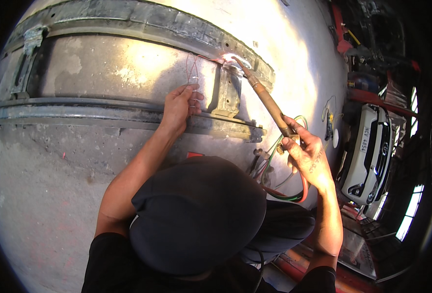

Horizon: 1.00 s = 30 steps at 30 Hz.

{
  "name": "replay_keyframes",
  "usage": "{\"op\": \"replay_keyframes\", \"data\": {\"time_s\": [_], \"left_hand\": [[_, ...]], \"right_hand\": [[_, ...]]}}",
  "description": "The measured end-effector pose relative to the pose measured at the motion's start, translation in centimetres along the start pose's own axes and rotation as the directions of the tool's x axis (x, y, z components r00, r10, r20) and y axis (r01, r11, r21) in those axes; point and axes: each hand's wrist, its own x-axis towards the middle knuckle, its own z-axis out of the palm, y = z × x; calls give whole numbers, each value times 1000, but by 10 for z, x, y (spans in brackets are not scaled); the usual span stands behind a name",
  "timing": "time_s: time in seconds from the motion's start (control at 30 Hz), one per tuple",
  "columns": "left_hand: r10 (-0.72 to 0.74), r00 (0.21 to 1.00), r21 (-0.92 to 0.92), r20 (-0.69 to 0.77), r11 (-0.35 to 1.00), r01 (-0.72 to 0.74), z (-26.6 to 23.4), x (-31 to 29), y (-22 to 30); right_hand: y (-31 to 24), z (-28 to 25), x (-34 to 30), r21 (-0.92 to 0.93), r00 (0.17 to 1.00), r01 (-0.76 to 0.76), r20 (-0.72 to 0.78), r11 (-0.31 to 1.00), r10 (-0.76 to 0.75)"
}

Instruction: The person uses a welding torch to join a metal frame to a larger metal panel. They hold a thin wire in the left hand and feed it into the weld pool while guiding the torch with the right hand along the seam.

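My right hand (307, 152) is wrapped round the valve end of a brass gas welding torch (268, 101). The torch slants up and left, its narrow tip at a bright glowing spot on the metal frame (142, 18). Pinched in the fingers of my left hand (180, 105) is a thin reddish filler wire (192, 68), bent into loops. One end of this wire reaches right to the glowing spot, above a short upright bracket (228, 93). Another dark rail (94, 113) of the frame passes beneath my left wrist.
Red and green hoses (301, 188) trail from the torch beside my right knee. A dark cap (199, 215) covers the lower middle of the view. On the right stand a white car front (369, 154) and a red metal beam (379, 100). The frame lies on a concrete floor (40, 195).
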Motion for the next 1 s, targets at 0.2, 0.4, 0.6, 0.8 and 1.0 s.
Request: {"op": "replay_keyframes", "data": {"time_s": [0.2,0.4,0.6,0.8,1.0], "left_hand": [[1,1000,-8,-11,1000,-1,1,-2,0],[8,1000,-24,-29,1000,-8,4,-1,2],[-4,1000,10,-11,1000,4,2,2,0],[-1,1000,4,-12,1000,1,1,-1,0],[-1,999,-21,-42,1000,0,5,1,1]], "right_hand": [[0,1,1,-25,1000,12,5,1000,-12],[-1,1,2,-43,1000,20,8,999,-19],[0,1,4,-66,1000,25,3,998,-25],[-3,1,3,-66,1000,10,4,998,-10],[-3,3,3,-61,1000,9,6,998,-9]]}}
